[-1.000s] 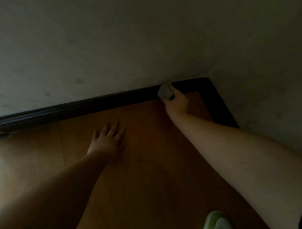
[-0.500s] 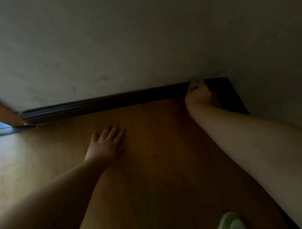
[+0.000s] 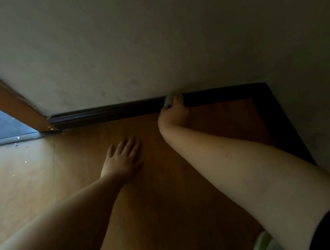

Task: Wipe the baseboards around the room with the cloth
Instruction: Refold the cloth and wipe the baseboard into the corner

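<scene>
Baseboards [image 3: 107, 112] of dark wood run along the foot of the pale wall [image 3: 150, 44] and turn the corner at right, edging the wooden floor [image 3: 31, 171]. Left hand [image 3: 123, 160] lies flat on the floor, fingers straight. Right hand [image 3: 174, 113] has its grip clamped on the grey cloth [image 3: 168, 100], pressing it against the baseboard's top edge.

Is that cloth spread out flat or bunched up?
Bunched up. The cloth shows only as a small grey wad, gripped by the right hand and pressed against the top of the dark baseboard.
</scene>
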Tool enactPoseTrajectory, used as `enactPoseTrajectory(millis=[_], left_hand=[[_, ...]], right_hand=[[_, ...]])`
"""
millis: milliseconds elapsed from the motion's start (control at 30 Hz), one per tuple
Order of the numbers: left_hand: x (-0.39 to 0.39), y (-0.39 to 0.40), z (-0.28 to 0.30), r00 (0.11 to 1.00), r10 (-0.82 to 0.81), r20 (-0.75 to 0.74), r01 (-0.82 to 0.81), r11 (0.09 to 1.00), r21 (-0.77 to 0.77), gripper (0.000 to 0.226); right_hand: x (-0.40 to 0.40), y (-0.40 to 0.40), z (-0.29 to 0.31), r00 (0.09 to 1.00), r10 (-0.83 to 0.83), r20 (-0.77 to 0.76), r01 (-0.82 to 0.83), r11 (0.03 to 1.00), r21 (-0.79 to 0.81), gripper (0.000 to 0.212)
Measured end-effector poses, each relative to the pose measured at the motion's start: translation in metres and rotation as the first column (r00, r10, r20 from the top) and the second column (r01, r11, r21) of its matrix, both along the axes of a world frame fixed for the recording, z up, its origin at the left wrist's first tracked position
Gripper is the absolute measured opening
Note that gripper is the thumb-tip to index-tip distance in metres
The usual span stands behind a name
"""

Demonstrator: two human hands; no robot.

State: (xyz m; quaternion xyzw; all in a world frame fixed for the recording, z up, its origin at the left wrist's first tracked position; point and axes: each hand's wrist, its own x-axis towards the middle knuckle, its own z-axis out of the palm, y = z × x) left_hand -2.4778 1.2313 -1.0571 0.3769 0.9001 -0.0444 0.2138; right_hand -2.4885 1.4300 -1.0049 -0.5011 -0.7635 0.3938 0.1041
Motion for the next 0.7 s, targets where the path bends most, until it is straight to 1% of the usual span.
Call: enactPoseTrajectory(millis=[133, 233, 333, 367, 433, 500, 533, 633, 700], left_hand=[[-0.007, -0.017, 0.004, 0.999, 0.028, 0.019, -0.027, 0.998, -0.051, 0.069], [-0.011, -0.024, 0.002, 0.998, 0.057, 0.023, -0.057, 0.998, -0.03, 0.071], [-0.011, -0.021, 0.001, 0.997, 0.045, 0.055, -0.043, 0.999, -0.033, 0.07], [-0.011, -0.019, 0.001, 0.997, 0.042, 0.06, -0.04, 0.999, -0.034, 0.07], [-0.013, -0.019, 0.002, 0.996, 0.056, 0.069, -0.055, 0.998, -0.023, 0.07], [-0.013, -0.019, 0.002, 0.995, 0.066, 0.075, -0.065, 0.998, -0.019, 0.069], [-0.013, -0.019, 0.002, 0.995, 0.064, 0.076, -0.063, 0.998, -0.023, 0.07], [-0.013, -0.018, 0.005, 0.994, 0.064, 0.092, -0.061, 0.998, -0.029, 0.07], [-0.014, -0.022, 0.007, 0.994, 0.049, 0.094, -0.046, 0.998, -0.034, 0.07]], right_hand=[[-0.007, -0.024, 0.002, 0.995, 0.098, 0.015, -0.097, 0.995, -0.022, 0.06], [0.007, -0.016, -0.002, 0.986, 0.155, -0.064, -0.156, 0.988, -0.013, 0.06], [0.027, 0.003, -0.007, 0.969, 0.198, -0.152, -0.194, 0.98, 0.036, 0.056], [0.032, 0.01, -0.009, 0.968, 0.193, -0.158, -0.184, 0.98, 0.07, 0.055], [0.036, 0.021, -0.014, 0.986, 0.095, -0.138, -0.082, 0.992, 0.101, 0.054], [0.034, 0.026, -0.016, 0.993, -0.042, -0.107, 0.048, 0.997, 0.056, 0.055], [0.03, 0.026, -0.016, 0.992, -0.073, -0.1, 0.077, 0.997, 0.033, 0.054], [0.02, 0.007, -0.006, 0.993, -0.018, -0.116, 0.019, 1.0, 0.001, 0.054], [0.011, -0.013, -0.001, 0.996, 0.059, -0.071, -0.057, 0.998, 0.021, 0.058]])
